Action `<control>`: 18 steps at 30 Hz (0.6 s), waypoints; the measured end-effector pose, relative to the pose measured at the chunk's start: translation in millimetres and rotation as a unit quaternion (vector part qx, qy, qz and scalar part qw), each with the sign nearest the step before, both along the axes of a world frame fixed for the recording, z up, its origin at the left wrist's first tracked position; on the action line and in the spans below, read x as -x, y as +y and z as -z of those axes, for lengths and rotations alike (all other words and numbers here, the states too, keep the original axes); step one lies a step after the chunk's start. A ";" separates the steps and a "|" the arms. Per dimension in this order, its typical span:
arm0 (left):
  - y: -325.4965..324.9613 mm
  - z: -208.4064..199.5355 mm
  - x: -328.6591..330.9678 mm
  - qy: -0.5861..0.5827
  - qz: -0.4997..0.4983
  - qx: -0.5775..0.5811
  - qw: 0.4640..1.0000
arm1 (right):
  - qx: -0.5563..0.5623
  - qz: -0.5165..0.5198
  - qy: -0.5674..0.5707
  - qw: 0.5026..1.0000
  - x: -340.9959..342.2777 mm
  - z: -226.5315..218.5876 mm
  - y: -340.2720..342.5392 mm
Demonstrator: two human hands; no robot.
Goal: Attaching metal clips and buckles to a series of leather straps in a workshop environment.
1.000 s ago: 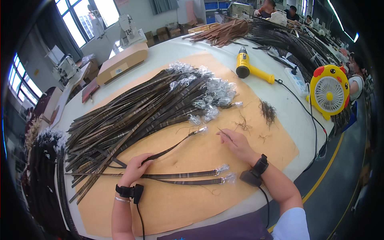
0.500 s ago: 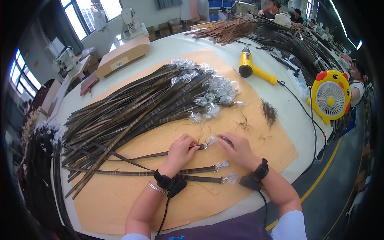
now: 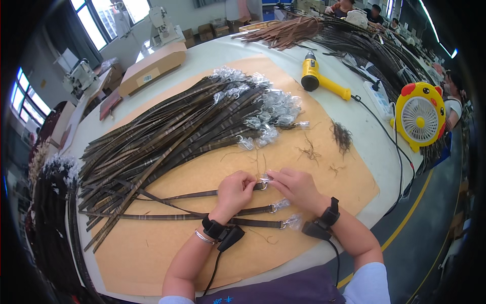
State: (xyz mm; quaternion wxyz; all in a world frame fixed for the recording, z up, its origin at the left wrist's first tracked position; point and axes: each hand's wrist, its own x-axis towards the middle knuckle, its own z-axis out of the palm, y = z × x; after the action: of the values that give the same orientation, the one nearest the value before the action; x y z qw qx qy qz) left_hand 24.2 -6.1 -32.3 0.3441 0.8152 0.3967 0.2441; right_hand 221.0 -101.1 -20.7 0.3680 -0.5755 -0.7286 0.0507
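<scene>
My left hand (image 3: 236,193) is closed in a pinch on the end of a dark patterned strap (image 3: 195,194), just behind its metal ring. At that end, a plastic-wrapped metal clasp (image 3: 265,178) touches the fingertips of my right hand (image 3: 297,188), which are pressed together on it. Whether anything else sits inside the right hand is hidden. Two more straps lie just below, the upper one ending in a wrapped clasp (image 3: 281,204) and the lower one in another wrapped clasp (image 3: 292,221). Beyond my hands spreads a large pile of similar straps (image 3: 167,126), their wrapped clasps bunched toward the right.
Tan paper (image 3: 177,253) covers much of the table. Loose dark threads (image 3: 341,137) lie to the right. A yellow heat gun (image 3: 324,83) and a yellow fan (image 3: 419,119) stand farther back, with cables trailing over the edge. More straps (image 3: 374,45) heap at the back right.
My right hand has moved left, its fingertips coming onto the wrapped clasp; a small dark item seen in its fingers before no longer shows. My left hand has shifted slightly right with the strap.
</scene>
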 end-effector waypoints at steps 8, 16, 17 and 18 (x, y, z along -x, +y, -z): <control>-4.8 3.0 0.9 -0.028 -0.033 0.018 0.999 | 0.000 -0.029 -0.178 0.984 14.2 -9.3 -4.9; -5.4 3.1 1.7 -0.026 -0.030 0.000 0.999 | 0.028 -0.022 -0.201 0.979 21.8 -13.9 -1.6; -5.2 2.8 1.5 -0.021 -0.028 0.000 0.999 | 0.016 -0.018 -0.203 0.979 21.6 -9.8 -0.2; -5.4 2.6 1.9 -0.016 -0.028 0.000 0.999 | 0.003 -0.015 -0.206 0.978 21.8 -7.4 0.6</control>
State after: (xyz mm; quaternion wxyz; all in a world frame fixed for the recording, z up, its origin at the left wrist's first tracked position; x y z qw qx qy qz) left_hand 22.3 -11.4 -34.9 0.3435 0.7995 0.4142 0.2667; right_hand 199.1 -100.5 -13.3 0.2077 -0.5640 -0.7969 -0.0611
